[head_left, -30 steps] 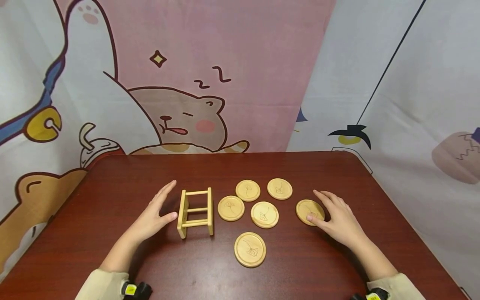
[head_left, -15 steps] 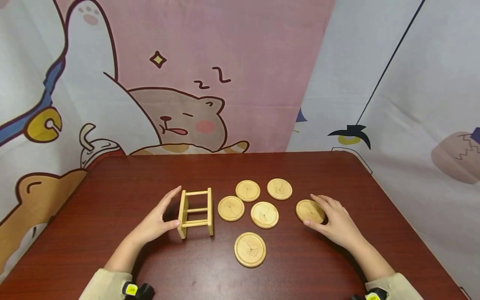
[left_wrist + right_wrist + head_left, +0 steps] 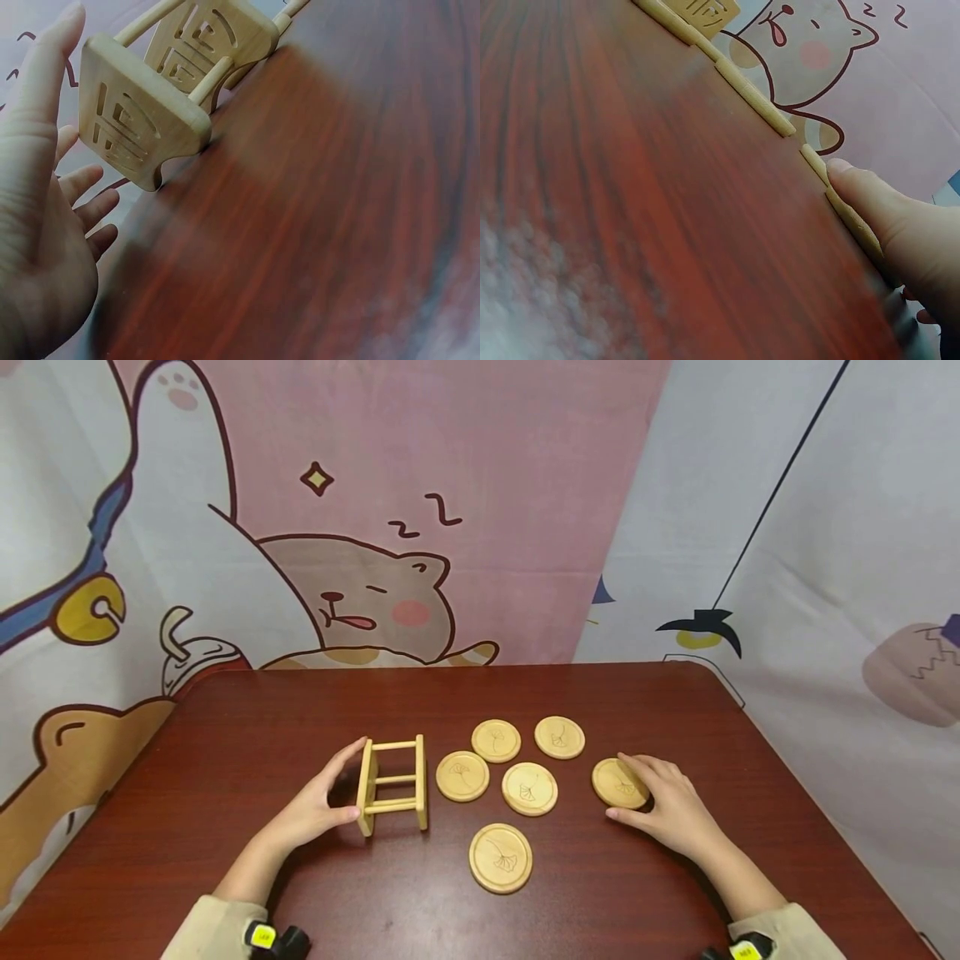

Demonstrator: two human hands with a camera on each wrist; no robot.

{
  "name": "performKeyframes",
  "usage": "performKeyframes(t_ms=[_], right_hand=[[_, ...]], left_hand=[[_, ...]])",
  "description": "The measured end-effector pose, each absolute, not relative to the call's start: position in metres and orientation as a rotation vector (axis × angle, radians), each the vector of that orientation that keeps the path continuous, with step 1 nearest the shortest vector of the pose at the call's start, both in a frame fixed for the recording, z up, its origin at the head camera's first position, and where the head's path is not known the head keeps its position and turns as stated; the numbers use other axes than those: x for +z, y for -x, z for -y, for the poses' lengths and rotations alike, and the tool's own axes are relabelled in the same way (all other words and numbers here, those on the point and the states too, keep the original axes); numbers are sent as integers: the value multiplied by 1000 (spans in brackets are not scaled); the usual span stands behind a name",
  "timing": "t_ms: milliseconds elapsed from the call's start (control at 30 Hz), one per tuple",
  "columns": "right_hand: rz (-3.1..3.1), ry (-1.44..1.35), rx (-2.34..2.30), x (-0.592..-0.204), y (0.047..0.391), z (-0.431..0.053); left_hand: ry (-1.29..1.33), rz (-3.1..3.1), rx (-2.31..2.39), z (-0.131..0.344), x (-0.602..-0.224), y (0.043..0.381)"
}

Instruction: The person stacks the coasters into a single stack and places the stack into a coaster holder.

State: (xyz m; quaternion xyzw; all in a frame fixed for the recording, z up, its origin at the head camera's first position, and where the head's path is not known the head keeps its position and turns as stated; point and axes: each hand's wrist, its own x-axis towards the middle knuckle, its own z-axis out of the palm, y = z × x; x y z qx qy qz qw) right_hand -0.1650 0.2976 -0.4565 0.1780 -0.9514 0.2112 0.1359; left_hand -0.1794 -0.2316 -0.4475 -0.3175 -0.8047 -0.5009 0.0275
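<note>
A small light-wood rack (image 3: 393,806) stands left of centre, with slotted side panels (image 3: 124,112) joined by rods. My left hand (image 3: 311,806) is around its left panel, thumb at the near corner and fingers by the far one. Its fingers are spread in the left wrist view; firm contact cannot be told. My right hand (image 3: 678,806) is at a round wooden coaster (image 3: 617,783) on the right, thumb on the near side and fingers at the far side. The coaster lies flat. In the right wrist view the thumb (image 3: 874,199) is extended and hides part of it.
Between the hands several more coasters lie flat: one nearest me (image 3: 500,858), others behind it (image 3: 529,789), and one at the back (image 3: 559,737). The dark red wooden table (image 3: 300,710) meets a cartoon-printed cloth (image 3: 525,527) behind it.
My left hand has shifted right, from beside the rack to its left panel. My right hand has moved slightly left around the coaster, its thumb sliding nearer me. Rack and coasters stay put.
</note>
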Motion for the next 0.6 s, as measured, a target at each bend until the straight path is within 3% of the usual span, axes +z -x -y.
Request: performKeyframes(t_ms=[600], right_hand=[[2726, -557, 557, -461, 167, -299]], left_hand=[[1036, 2415, -1624, 232, -452, 183]])
